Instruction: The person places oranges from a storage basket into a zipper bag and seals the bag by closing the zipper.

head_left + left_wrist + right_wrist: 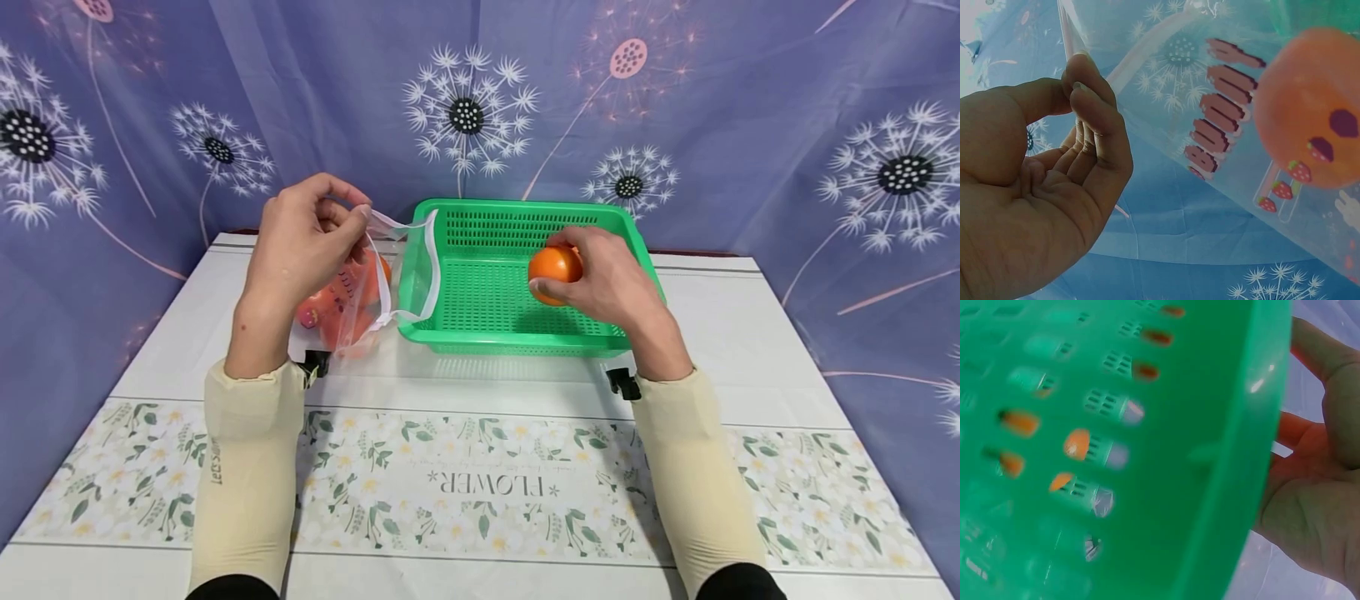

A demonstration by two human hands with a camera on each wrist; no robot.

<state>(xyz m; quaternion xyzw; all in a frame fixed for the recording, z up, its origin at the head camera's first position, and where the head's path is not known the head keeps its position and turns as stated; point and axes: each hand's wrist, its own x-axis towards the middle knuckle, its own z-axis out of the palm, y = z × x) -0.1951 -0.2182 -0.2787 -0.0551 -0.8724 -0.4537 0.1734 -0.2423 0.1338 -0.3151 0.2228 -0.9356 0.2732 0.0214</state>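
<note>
While the left hand (292,242) pinches the white-edged mouth of a clear, printed plastic bag (352,308), the right hand (611,279) grasps a glossy, round orange fruit (553,271) over the right part of a green slotted plastic basket (517,340). The pinch at the far edge seems to keep the bag's mouth spread toward the right, beside the basket's left rim, presumably to hold both openings close together. Thumb and fingers grip the fruit from its right, leaving its left side uncovered. Another rounded orange shape (1300,119) shows through the bag.
</note>
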